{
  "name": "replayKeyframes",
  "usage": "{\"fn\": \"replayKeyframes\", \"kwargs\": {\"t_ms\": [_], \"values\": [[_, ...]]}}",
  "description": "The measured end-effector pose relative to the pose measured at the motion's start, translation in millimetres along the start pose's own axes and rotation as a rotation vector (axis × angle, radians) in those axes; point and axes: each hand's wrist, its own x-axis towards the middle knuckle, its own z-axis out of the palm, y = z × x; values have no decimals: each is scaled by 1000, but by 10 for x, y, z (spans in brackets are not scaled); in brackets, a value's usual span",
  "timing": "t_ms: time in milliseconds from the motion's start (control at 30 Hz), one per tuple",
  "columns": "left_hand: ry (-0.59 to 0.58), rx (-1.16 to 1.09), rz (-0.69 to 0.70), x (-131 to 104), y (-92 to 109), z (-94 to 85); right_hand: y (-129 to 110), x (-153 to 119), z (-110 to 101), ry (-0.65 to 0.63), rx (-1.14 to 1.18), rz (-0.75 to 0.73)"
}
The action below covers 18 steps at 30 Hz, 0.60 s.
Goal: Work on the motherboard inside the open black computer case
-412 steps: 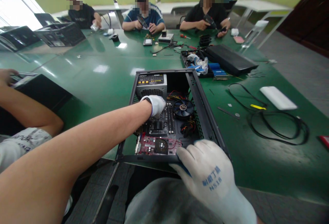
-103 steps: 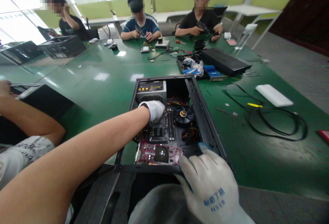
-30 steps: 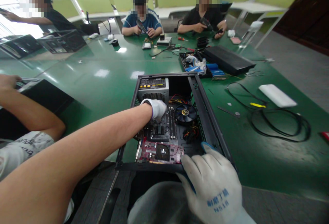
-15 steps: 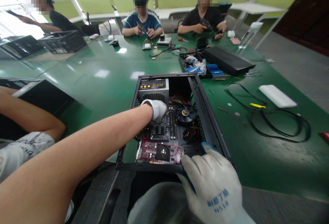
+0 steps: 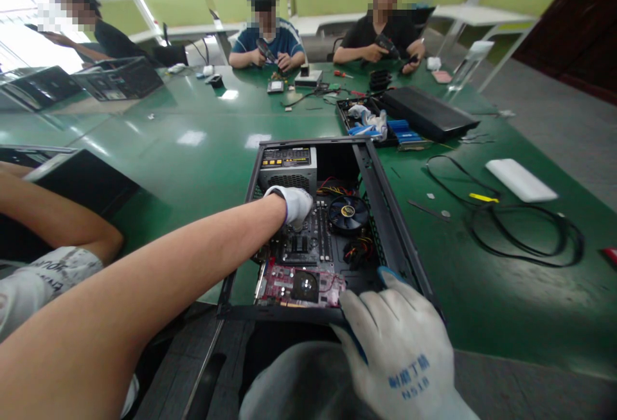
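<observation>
An open black computer case [image 5: 402, 234] lies at the table's near edge, its inside facing up. My left hand [image 5: 297, 205], in a white glove, reaches down inside it, beside the power supply [image 5: 289, 166] and above the motherboard [image 5: 299, 243]. Its fingers look curled, but their tips and anything between them are hidden. With a blue-and-white glove on, my right hand [image 5: 395, 336] is closed around the near rim of the case. A round cooling fan [image 5: 348, 213] sits right of my left hand. A red graphics card [image 5: 284, 284] is near the front rim.
Black cable [image 5: 525, 256] and a white box [image 5: 520, 180] lie on the green table [image 5: 486, 317] to the right. Beyond the case stands a tray of gloves and parts [image 5: 369, 126]. Another person's arm [image 5: 53, 214] is close on the left. People with power drills sit opposite.
Both my hands and the case hold the same positions. At the far left, a person's raised arms and the object they hold have shifted slightly.
</observation>
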Motion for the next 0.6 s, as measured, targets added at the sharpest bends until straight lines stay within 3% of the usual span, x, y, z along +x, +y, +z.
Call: {"fn": "replayKeyframes", "kwargs": {"t_ms": [600], "values": [[2,-31,-10,-63,-19,-37,3,11,8,-5,-6,-2]]}}
